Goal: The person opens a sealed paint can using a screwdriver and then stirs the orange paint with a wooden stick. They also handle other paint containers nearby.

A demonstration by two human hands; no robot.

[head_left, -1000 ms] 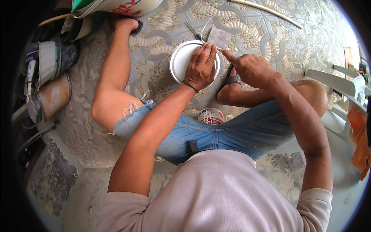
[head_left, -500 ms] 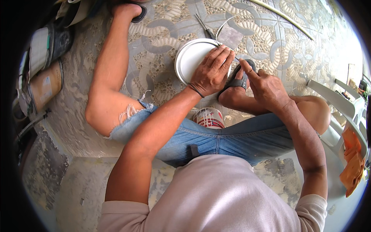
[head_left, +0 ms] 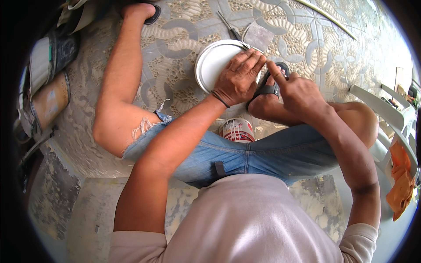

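A white round lid (head_left: 212, 65) with a raised rim lies in front of me; whether a pail is under it I cannot tell. My left hand (head_left: 240, 78) is laid over its right part, fingers stretched out and close together toward the far rim. Close beside those fingertips is my right hand (head_left: 302, 92), its index finger pointing at them and the other fingers curled. Whatever the curled fingers hold is hidden. A dark-handled tool with a thin shaft (head_left: 231, 27) rests on the floor beyond the lid, next to a grey square piece (head_left: 258, 37).
Between my legs stands a small white and red can (head_left: 237, 130). My sandalled foot (head_left: 265, 94) is just right of the lid. A pale chair (head_left: 386, 114) with an orange cloth (head_left: 400, 179) is at right; containers (head_left: 50, 98) line the left. A pale rod (head_left: 329, 19) lies far right.
My right index fingertip has come closer to my left fingers. A thin metal edge seen between the hands before is now hidden. The pale curved strip beyond the lid has shifted. The view moved slightly.
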